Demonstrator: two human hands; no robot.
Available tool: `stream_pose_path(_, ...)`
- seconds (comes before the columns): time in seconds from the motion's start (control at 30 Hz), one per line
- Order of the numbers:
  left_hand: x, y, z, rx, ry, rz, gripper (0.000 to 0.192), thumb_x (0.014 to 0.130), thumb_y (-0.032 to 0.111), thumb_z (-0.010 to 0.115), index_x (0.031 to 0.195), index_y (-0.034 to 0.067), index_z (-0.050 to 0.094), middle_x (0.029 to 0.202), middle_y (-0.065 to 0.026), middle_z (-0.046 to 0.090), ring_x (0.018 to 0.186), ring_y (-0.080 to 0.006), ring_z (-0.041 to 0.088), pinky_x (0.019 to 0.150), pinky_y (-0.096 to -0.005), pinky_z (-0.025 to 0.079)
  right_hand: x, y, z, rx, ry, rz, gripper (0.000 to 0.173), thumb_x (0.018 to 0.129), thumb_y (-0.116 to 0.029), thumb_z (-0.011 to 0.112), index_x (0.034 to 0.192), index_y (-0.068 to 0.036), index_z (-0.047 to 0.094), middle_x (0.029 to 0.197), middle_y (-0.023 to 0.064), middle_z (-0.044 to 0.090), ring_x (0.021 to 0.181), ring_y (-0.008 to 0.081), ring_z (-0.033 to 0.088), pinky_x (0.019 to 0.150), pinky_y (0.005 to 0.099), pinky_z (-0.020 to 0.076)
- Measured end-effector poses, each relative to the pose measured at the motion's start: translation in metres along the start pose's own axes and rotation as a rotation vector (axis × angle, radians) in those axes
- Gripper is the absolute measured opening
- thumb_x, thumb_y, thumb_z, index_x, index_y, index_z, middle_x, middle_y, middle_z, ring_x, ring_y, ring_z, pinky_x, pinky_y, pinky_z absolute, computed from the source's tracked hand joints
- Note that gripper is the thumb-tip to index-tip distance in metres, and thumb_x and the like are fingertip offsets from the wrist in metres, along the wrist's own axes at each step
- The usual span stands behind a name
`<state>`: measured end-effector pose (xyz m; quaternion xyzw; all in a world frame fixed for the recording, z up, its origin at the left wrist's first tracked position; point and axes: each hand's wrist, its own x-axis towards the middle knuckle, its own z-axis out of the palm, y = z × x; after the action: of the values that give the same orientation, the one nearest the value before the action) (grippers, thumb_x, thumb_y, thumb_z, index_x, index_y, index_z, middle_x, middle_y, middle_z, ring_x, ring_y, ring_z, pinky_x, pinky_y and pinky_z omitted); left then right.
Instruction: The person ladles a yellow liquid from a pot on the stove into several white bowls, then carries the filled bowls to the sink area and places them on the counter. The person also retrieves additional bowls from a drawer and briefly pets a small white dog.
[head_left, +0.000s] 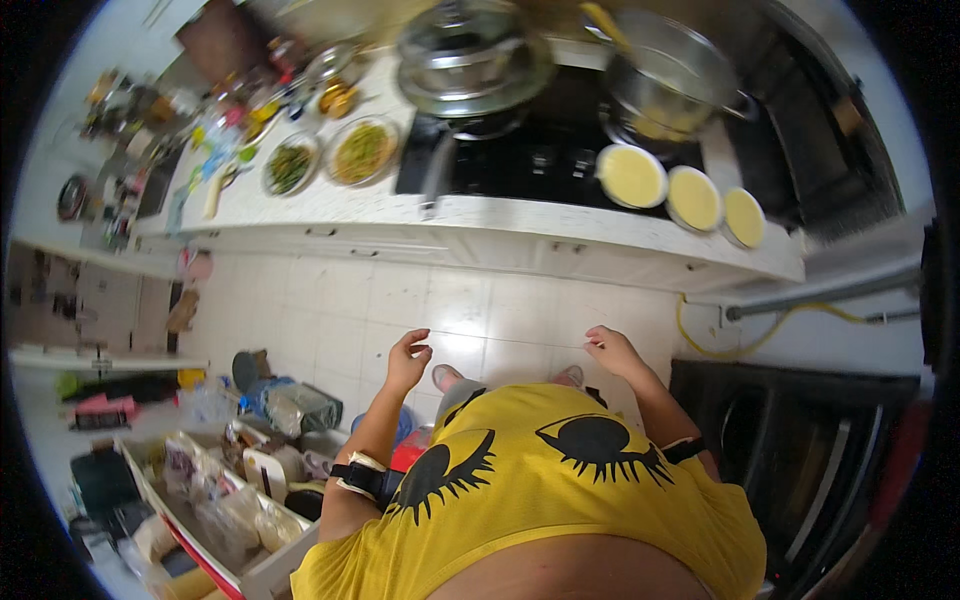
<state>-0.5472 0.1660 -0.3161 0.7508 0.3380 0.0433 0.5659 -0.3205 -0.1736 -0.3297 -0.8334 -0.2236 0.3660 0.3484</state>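
My left hand (410, 358) hangs over the tiled floor with its fingers loosely bent and nothing in it. Likewise empty, my right hand (609, 349) is held apart from it, its thumb and fingers half curled. Beyond them, a black cooktop (495, 176) carries a wok with a domed metal lid (472, 60) on the left and a glass-like pot (667, 82) on the right. Three white bowls with smooth pale-yellow contents (632, 176) stand at the right front. Left of the cooktop lie a plate of shredded green food (363, 151) and a plate of darker greens (288, 166).
Bottles and jars crowd the counter's left end, near a light-handled utensil (213, 196). A yellow hose (688, 339) runs along the right wall above a black appliance (787, 442). Bins with bagged goods (225, 510) stand at lower left, beside bags on the floor.
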Motion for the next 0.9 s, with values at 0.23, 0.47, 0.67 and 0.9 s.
stream_pose_path(0.23,-0.041,-0.088,-0.166,0.033,0.179,-0.171,0.029,0.077,0.005,0.060,0.105,0.001,0.057,0.098,-0.0084,0.061,0.081,-0.0154,0.059,0.072,-0.0268,0.048,0.097,-0.117,0.137,-0.193,-0.223,-0.085,0.036,0.077,-0.025,0.060,0.104,-0.002,0.055,0.096,0.0161,0.061,0.087,0.0291,0.059,0.077,0.0349,0.0463)
stream_pose_path(0.47,-0.049,-0.143,-0.285,0.118,0.200,-0.224,0.027,0.077,0.010,0.061,0.102,0.002,0.058,0.092,-0.0087,0.063,0.073,-0.0145,0.059,0.068,-0.0269,0.048,0.178,-0.244,0.252,-0.136,-0.273,-0.171,0.046,0.075,-0.026,0.059,0.113,0.000,0.051,0.121,0.0203,0.047,0.105,0.0316,0.050,0.090,0.0365,0.0390)
stream_pose_path(0.67,0.021,-0.159,-0.342,0.093,0.187,-0.179,0.027,0.077,0.011,0.060,0.103,0.002,0.058,0.093,-0.0095,0.063,0.073,-0.0152,0.060,0.067,-0.0271,0.048,0.256,-0.295,0.297,-0.302,-0.280,-0.249,0.065,0.073,-0.030,0.062,0.124,0.004,0.040,0.129,0.0221,0.038,0.105,0.0309,0.051,0.091,0.0331,0.0393)
stream_pose_path(0.9,0.067,-0.172,-0.407,0.163,0.188,-0.240,0.028,0.078,0.014,0.060,0.103,0.002,0.057,0.093,-0.0097,0.062,0.075,-0.0169,0.060,0.068,-0.0278,0.048,0.372,-0.368,0.366,-0.378,-0.452,-0.218,0.078,0.071,-0.035,0.062,0.128,0.008,0.030,0.136,0.0235,0.026,0.126,0.0304,0.030,0.103,0.0323,0.0272)
